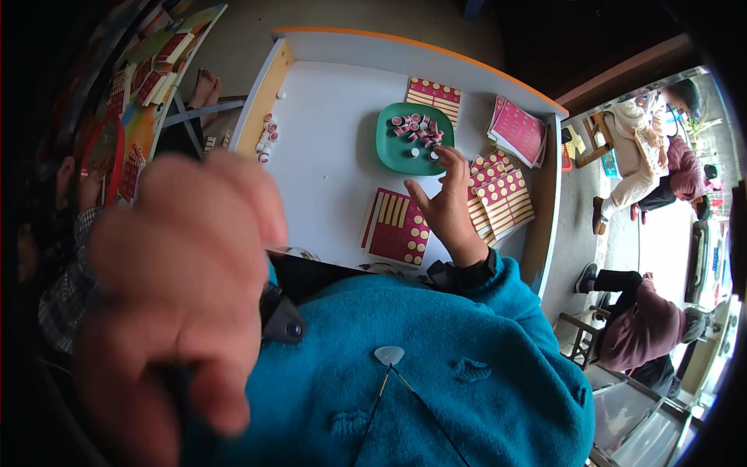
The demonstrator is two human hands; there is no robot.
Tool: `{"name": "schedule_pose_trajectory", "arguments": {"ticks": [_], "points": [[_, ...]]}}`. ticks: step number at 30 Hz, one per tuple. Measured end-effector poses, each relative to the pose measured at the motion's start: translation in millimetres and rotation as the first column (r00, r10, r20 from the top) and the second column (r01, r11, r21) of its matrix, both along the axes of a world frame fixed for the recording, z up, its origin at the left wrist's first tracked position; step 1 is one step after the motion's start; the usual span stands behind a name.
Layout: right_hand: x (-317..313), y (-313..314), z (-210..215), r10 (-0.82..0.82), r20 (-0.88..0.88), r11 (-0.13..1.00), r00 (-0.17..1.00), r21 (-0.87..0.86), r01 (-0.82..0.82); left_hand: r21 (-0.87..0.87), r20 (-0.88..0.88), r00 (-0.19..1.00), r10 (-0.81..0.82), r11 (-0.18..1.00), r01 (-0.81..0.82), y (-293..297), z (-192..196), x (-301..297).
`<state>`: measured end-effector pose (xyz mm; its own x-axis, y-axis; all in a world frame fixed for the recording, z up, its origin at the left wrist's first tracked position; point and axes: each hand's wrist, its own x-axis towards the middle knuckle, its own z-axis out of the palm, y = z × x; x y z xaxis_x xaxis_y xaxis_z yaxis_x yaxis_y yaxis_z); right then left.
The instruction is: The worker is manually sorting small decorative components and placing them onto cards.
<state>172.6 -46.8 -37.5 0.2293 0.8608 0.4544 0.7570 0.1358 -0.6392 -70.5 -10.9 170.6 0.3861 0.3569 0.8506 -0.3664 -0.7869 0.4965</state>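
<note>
My left hand (179, 288) looms very close and blurred on the left, its fingers curled downward; whether it grips anything cannot be made out. My right hand (451, 206) is open beside a green tray (381, 148), thumb and fingers apart and fingertips near its lower right rim. In the tray lies a pile of small red-and-white cylinders (416, 128). Two white-topped pieces (414, 153) sit near the rim closest to my hand. Below the tray is a maroon sticker sheet (398, 233) with cream dots and bars. More such sheets (506, 198) overlap to the right of my hand.
A white table (327, 101) with raised sides and an orange edge (420, 40) holds everything. Several small cylinders (267, 138) line its left wall; pink sheets (517, 132) lean at the right. A cluttered table (175, 66) stands left, with someone's bare feet (205, 89) nearby. People sit at the right.
</note>
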Motion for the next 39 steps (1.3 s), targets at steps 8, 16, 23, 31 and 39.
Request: {"name": "schedule_pose_trajectory", "arguments": {"ticks": [8,16,23,31,39], "points": [[-1.9,-25.1,-12.4,0.040,-0.018,0.989,0.999,-0.142,-0.042,-0.038,-0.274,0.928,-0.253,0.967,0.253,12.4,20.7,-23.4],[-8.4,-32.5,-10.0,0.108,-0.055,0.983,0.993,-0.145,-0.115,0.022,-0.241,0.898,-0.367,0.923,0.383,2.8,26.9,-3.5],[-8.5,-34.5,-7.9,0.135,-0.084,0.967,0.987,-0.208,-0.150,0.070,-0.249,0.878,-0.408,0.897,0.437,-1.1,22.8,-23.6],[-7.5,-33.3,-5.7,0.168,-0.133,0.952,0.977,-0.236,-0.196,0.133,-0.237,0.870,-0.433,0.872,0.470,-20.2,29.0,-67.5],[-7.7,-31.4,-8.7,0.183,-0.097,0.953,0.978,-0.227,-0.200,0.200,-0.229,0.877,-0.422,0.861,0.467,-26.4,14.1,-72.5]]}}
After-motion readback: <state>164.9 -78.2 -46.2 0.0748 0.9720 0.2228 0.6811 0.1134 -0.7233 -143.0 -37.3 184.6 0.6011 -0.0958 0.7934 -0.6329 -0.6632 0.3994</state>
